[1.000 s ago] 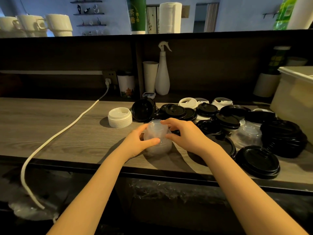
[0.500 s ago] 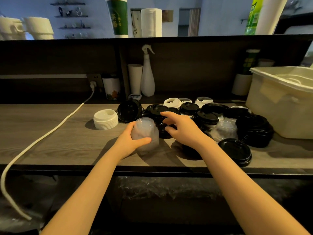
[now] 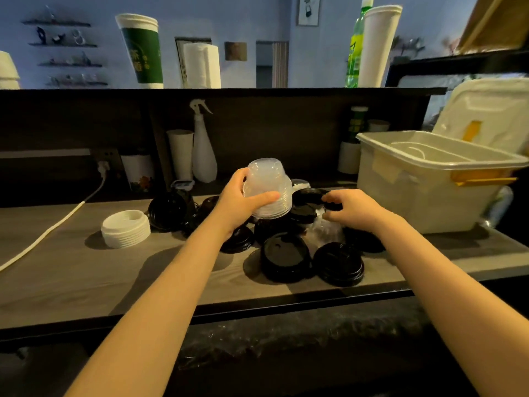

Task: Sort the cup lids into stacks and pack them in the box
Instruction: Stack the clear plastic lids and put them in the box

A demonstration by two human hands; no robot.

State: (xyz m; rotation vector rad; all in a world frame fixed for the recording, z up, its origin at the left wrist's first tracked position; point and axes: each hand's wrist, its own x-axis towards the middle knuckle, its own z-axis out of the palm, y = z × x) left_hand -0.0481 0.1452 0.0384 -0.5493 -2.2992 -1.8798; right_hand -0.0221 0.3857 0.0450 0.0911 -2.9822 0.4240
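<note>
My left hand [image 3: 243, 200] grips a stack of clear dome lids [image 3: 269, 186] and holds it in the air above the pile of black lids [image 3: 284, 257]. My right hand [image 3: 353, 209] hovers over the pile with its fingers curled, just above a single clear dome lid [image 3: 326, 232]; whether it touches a lid I cannot tell. A stack of white lids [image 3: 126, 228] stands on the counter to the left. The white plastic box [image 3: 429, 179] sits at the right with its lid flipped up.
A white cable [image 3: 57, 222] runs across the counter's left part from a wall socket. A spray bottle [image 3: 203, 147] and paper cups [image 3: 180, 154] stand against the back panel. The counter's front edge [image 3: 257, 306] lies close below the black lids.
My left hand has lifted the clear lid stack off the counter. My right hand has let go of it and moved right over the black lids. The view has swung right, showing the box.
</note>
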